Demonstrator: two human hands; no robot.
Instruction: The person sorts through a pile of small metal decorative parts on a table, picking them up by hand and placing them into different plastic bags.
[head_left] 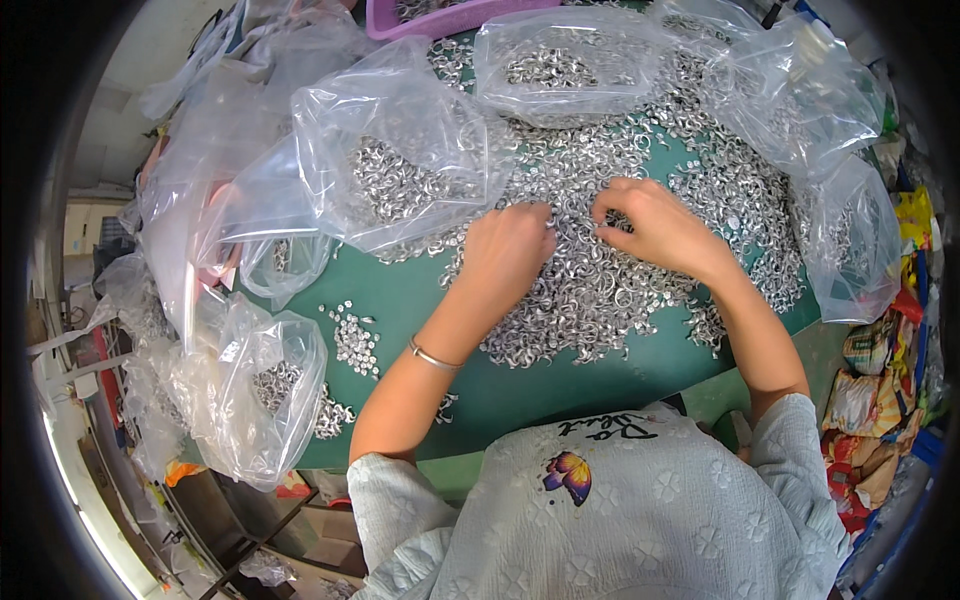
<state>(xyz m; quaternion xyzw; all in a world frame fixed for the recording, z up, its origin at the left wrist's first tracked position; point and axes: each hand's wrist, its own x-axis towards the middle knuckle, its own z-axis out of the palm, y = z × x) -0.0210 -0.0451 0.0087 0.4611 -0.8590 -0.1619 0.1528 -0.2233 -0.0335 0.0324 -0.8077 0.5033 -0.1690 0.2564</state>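
Observation:
A wide heap of small, shiny, silver-coloured metal pieces [575, 310], many curved like hooks or rings, covers the middle of the green table. My left hand [508, 252] rests knuckles up at the heap's left part. Its fingers curl under, and whatever they hold, if anything, is hidden. Across a small gap, my right hand [655, 228] hovers low over the same pieces, fingers bent. Its thumb stands apart from the forefinger, with nothing visible held between them. A metal bangle [434, 354] circles my left wrist.
Clear plastic bags of similar pieces lie around the heap: one [400, 165] left of my hands, one [570, 70] beyond, another [250, 385] at near left. A small separate pile [355, 340] sits on the green tabletop [400, 295]. A purple tray [460, 20] stands at the far edge.

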